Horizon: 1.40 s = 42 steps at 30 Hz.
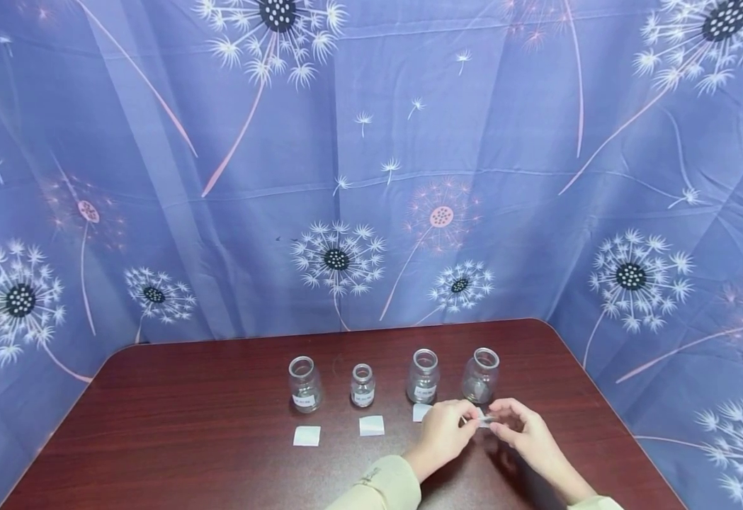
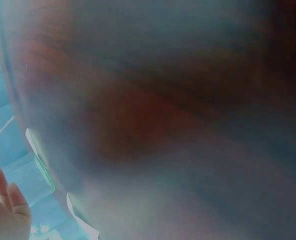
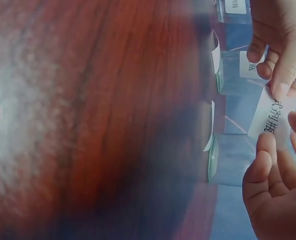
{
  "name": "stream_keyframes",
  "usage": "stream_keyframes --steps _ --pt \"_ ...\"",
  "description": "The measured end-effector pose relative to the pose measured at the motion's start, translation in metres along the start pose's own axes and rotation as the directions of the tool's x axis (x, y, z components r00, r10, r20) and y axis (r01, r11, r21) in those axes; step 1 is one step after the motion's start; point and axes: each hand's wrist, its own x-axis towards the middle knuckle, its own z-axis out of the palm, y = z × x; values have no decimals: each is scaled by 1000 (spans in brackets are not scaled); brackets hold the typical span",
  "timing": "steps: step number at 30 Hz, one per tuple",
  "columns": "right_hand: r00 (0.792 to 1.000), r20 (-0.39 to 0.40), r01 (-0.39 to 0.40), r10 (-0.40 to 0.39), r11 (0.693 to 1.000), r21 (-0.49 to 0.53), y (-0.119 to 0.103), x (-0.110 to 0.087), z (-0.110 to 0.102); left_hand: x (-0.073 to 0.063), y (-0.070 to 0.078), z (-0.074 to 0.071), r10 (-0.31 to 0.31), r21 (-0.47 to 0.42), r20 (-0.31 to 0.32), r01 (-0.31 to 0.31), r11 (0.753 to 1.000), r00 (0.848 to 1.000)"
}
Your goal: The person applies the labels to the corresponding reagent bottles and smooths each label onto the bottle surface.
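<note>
Both hands come together at a small white printed label [image 3: 273, 112] in front of the rightmost glass jar [image 1: 481, 375]. My left hand [image 1: 445, 431] pinches one end of it, thumb over the print in the right wrist view. At the opposite end my right hand [image 1: 527, 433] holds it between thumb and fingers. The print faces the right wrist camera. Further left stand the other clear, lidless jars: a wide one [image 1: 423, 375], a small one [image 1: 363, 386] and another wide one [image 1: 305, 384], each bearing a white label low on its front.
White paper pieces lie before the jars: a left one [image 1: 307, 435], a middle one [image 1: 371, 425] and one [image 1: 421, 412] partly covered by the left hand. The dark red wooden table [image 1: 218, 425] ends at a blue dandelion-print curtain [image 1: 250, 248]. Most of the left wrist view is blurred.
</note>
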Motion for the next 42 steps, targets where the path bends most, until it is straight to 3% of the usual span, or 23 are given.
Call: stream_keyframes --steps 4,8,13,19,29,38,42 --pt "996 -64 -61 58 997 -44 3 2 0 1 1 2 -26 -22 -32 25 999 999" --pt "988 -109 -120 107 986 -118 8 5 0 5 4 5 -105 -43 -31 104 994 994" --pt "976 -164 -168 141 972 -166 16 13 0 13 6 13 -206 -34 -52 204 978 977" --pt "951 -210 -263 225 950 -171 22 26 -2 25 7 18 -279 -20 -90 278 960 956" --pt "950 -230 -259 209 941 -216 23 37 -3 37 7 19 -376 -55 -99 372 927 921" --pt "939 -236 -299 250 933 -201 27 39 -2 42 11 20 -441 -4 -94 443 897 893" --pt "937 -232 -308 261 931 -196 27 39 -3 42 13 21 -447 11 -116 451 892 887"
